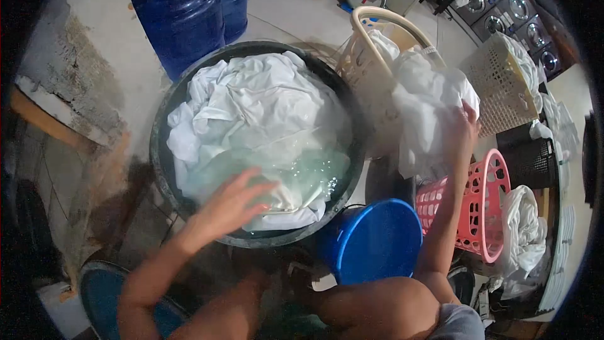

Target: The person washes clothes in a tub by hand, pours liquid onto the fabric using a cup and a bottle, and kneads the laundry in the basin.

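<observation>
White cloths (270, 97) are heaped in a large dark round tub (165, 182), partly under cloudy, greenish water. My left hand (238, 201) hovers over the near side of the tub with its fingers spread and nothing in them. On the right, my right hand (467, 119) grips a bunched white cloth (421, 104), which hangs in front of a beige laundry basket (362, 56). More white fabric shows inside that basket.
A blue bucket (380, 242) and a pink basket (494, 204) stand right of the tub. Blue water jugs (189, 25) are behind it. A second beige basket (503, 85) and a black crate (528, 160) are farther right. My knees are close below.
</observation>
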`<state>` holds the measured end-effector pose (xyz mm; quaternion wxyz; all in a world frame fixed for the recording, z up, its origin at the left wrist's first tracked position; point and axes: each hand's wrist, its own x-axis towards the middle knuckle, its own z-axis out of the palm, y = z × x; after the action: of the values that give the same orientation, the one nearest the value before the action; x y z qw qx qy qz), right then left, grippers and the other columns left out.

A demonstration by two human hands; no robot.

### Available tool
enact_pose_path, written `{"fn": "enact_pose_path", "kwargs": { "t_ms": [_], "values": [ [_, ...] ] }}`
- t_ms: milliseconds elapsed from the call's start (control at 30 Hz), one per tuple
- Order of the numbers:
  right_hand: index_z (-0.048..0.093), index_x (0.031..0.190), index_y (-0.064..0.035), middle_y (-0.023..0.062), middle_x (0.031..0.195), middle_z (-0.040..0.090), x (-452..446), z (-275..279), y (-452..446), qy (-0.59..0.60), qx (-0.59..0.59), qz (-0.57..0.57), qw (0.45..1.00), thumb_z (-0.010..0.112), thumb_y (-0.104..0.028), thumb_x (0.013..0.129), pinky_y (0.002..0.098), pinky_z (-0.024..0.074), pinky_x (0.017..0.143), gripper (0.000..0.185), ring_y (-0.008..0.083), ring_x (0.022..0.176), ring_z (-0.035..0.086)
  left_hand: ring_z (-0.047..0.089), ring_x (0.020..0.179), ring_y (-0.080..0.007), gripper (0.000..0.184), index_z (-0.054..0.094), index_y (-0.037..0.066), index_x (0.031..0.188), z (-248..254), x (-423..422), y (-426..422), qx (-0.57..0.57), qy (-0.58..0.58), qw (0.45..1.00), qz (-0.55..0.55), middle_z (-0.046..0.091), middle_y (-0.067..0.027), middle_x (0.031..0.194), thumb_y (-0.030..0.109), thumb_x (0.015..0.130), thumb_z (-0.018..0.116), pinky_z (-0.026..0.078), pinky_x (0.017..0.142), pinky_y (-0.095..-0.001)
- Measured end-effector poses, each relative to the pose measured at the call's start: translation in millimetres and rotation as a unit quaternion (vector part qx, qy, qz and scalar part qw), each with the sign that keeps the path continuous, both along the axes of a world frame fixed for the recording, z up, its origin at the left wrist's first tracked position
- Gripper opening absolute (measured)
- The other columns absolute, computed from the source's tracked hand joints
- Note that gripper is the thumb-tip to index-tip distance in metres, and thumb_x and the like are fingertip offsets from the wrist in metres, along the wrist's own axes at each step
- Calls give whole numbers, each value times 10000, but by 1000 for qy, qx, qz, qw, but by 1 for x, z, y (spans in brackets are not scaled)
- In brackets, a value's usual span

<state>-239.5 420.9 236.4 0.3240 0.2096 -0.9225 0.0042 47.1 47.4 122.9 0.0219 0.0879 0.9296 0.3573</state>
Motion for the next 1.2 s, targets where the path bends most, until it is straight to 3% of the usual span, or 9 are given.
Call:
{"fn": "enact_pose_path", "kwargs": {
  "t_ms": [200, 333, 400, 500, 733, 867, 1033, 1067, 1200],
  "values": [
    [652, 912, 8, 60, 906, 637, 58, 79, -49, 77, -433, 113, 891, 624, -113, 905, 260, 488, 772, 124, 122, 806, 587, 405, 1249, -380, 547, 530, 297, 1308, -39, 9, 29, -161, 58, 982, -76, 386, -167, 1390, 260, 791, 705, 378, 1030, -448],
    [613, 1066, 0, 62, 932, 642, 112, 76, -107, -37, -450, 155, 879, 642, -75, 884, 250, 496, 720, 200, 130, 819, 600, 417, 1264, -335, 579, 454, 196, 1364, -32, -11, 19, 107, -23, 992, -65, 383, -123, 1430, 274, 831, 665, 369, 1047, -440],
    [548, 1147, -27, 74, 955, 634, 141, 57, -149, -270, -602, 236, 713, 647, -100, 884, 230, 495, 685, 290, 111, 786, 594, 464, 1240, -278, 585, 437, 109, 1371, -2, -27, 14, 449, -117, 886, 1, 407, -127, 1414, 286, 855, 649, 376, 1044, -411],
    [493, 1230, -41, 61, 1055, 606, 169, 19, -197, -527, -667, 257, 459, 625, -178, 903, 259, 482, 785, 378, 113, 898, 579, 473, 1234, -258, 565, 316, 59, 1414, -10, -24, 16, 824, -147, 546, -31, 451, -122, 1372, 390, 979, 455, 395, 1034, -413],
    [420, 1359, -50, 52, 1205, 567, 187, -78, -241, -715, -616, 292, 156, 574, -299, 942, 267, 452, 909, 510, 105, 1053, 551, 478, 1228, -254, 590, 318, 52, 1412, -24, -23, 34, 716, -144, 664, 158, 450, -126, 1367, 406, 967, 473, 418, 1016, -406],
    [409, 1370, -19, 67, 1300, 519, 178, -80, -236, -782, -530, 246, 216, 555, -257, 959, 268, 407, 979, 497, 157, 1150, 519, 481, 1224, -252, 604, 320, 48, 1411, -28, -20, 35, 632, -81, 735, 231, 450, -128, 1364, 416, 960, 482, 430, 1006, -402],
    [496, 1324, -35, 47, 1181, 579, 145, -75, -209, -598, -366, 374, 607, 559, -276, 956, 235, 441, 871, 444, 91, 1006, 542, 485, 1220, -250, 622, 321, 44, 1410, -8, -7, 13, 574, 32, 757, 312, 449, -131, 1361, 427, 951, 495, 447, 993, -397],
    [533, 1283, -36, 37, 1143, 591, 133, -78, -200, -565, -356, 377, 642, 563, -253, 954, 229, 443, 860, 395, 84, 986, 542, 478, 1231, -258, 632, 323, 46, 1411, 27, -11, 8, 651, -1, 680, 338, 437, -141, 1371, 421, 942, 521, 460, 984, -397],
    [626, 1111, -21, -12, 965, 633, 90, -59, -156, -490, -463, 252, 694, 566, -122, 942, 196, 442, 778, 206, 48, 869, 545, 598, 920, -194, 448, 514, -11, 1237, 73, 3, -32, 394, 100, 816, 410, 578, -98, 1105, 291, 910, 562, 477, 821, -318]
  ]
}}
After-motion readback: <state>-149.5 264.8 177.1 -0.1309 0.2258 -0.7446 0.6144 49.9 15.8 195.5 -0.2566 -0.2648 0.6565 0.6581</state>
